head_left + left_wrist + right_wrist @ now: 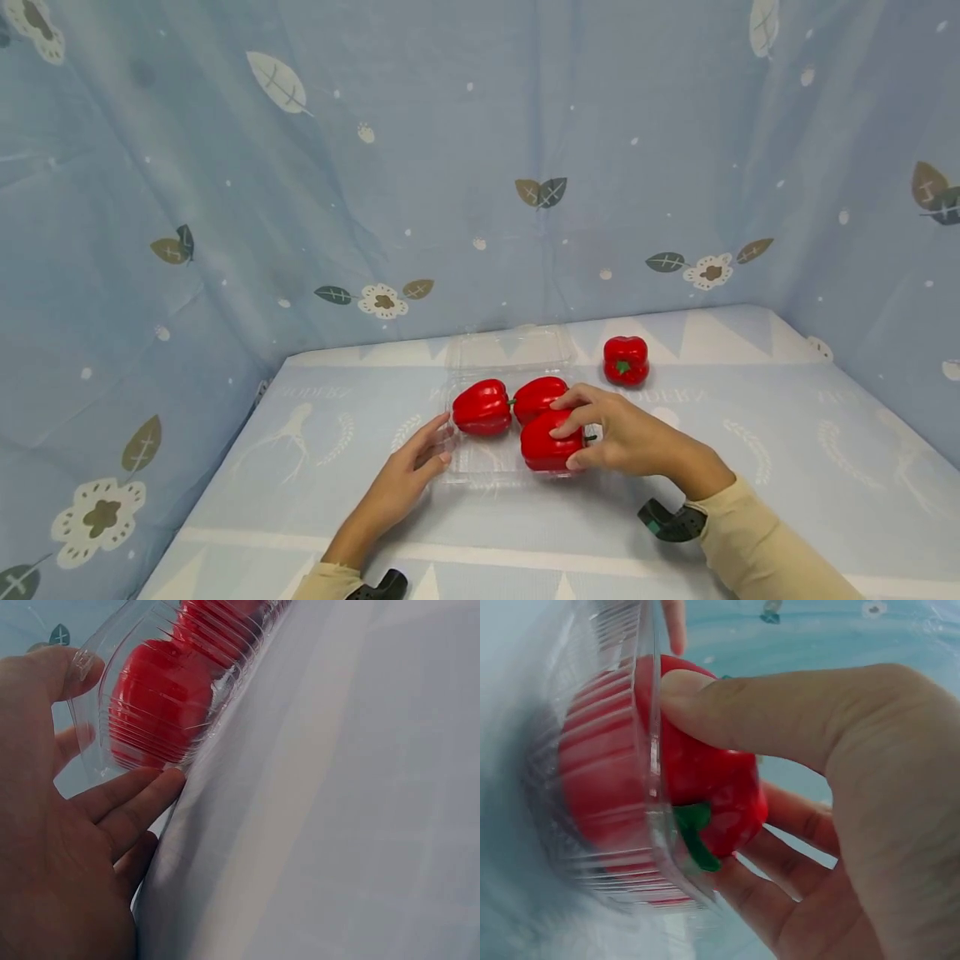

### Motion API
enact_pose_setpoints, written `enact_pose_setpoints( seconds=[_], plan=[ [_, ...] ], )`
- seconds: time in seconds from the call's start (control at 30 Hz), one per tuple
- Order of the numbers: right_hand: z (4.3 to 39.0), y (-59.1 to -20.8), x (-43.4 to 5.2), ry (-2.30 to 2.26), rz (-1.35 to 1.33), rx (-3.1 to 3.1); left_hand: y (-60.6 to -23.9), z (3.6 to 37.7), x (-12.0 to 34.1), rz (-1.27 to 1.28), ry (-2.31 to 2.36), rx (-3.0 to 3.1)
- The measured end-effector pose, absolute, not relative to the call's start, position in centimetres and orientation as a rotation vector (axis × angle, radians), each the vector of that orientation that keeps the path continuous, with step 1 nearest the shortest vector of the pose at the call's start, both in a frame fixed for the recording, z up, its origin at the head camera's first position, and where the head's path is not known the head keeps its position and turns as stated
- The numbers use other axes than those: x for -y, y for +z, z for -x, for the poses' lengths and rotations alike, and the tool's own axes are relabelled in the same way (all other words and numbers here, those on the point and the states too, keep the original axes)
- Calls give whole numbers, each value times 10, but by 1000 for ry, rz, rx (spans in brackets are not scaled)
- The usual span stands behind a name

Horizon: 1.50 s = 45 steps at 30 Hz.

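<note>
A clear plastic clamshell container [480, 468] lies open on the table with three red bell peppers in it. My right hand [577, 437] grips the front pepper [546, 450], thumb below and fingers over its top. In the right wrist view the thumb of my right hand [817, 742] presses that pepper [705, 787] just inside the ribbed container wall [607, 750]. Two more peppers [482, 407] [538, 396] lie behind it. My left hand [431, 450] rests with straight fingers against the container's left edge. The left wrist view has those fingers [135, 799] under the container corner [97, 761], a pepper [157, 705] inside.
A fourth red pepper [626, 360] stands alone on the table behind and to the right of the container. The container's open lid [510, 346] lies flat at the back. Patterned blue cloth [750, 433] covers the table and hangs as walls on three sides.
</note>
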State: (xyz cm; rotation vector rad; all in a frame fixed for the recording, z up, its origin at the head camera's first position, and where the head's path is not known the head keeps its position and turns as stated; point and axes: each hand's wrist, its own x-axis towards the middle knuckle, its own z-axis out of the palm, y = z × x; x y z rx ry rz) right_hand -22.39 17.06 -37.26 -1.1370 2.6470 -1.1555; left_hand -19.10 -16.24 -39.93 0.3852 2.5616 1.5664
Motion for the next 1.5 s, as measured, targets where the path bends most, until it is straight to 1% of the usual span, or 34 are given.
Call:
enact_pose_setpoints(
  seconds=[0.27, 0.77, 1.03, 1.17, 1.4, 1.5],
  plan=[
    [220, -366, -177, -1008, 1120, -2723, -399, 189, 161, -402, 1551, -2571],
    [224, -369, -179, -969, 1189, -2766, -399, 194, 162, -417, 1555, -2570],
    [221, -364, -171, -915, 1080, -2778, -397, 193, 162, -399, 1554, -2573],
    [220, -366, -170, -952, 1050, -2746, -404, 194, 164, -383, 1564, -2556],
    [222, -368, -173, -1049, 1073, -2702, -428, 203, 169, -374, 1554, -2608],
    [223, -368, -173, -1077, 1049, -2696, -432, 205, 170, -379, 1543, -2620]
  ],
)
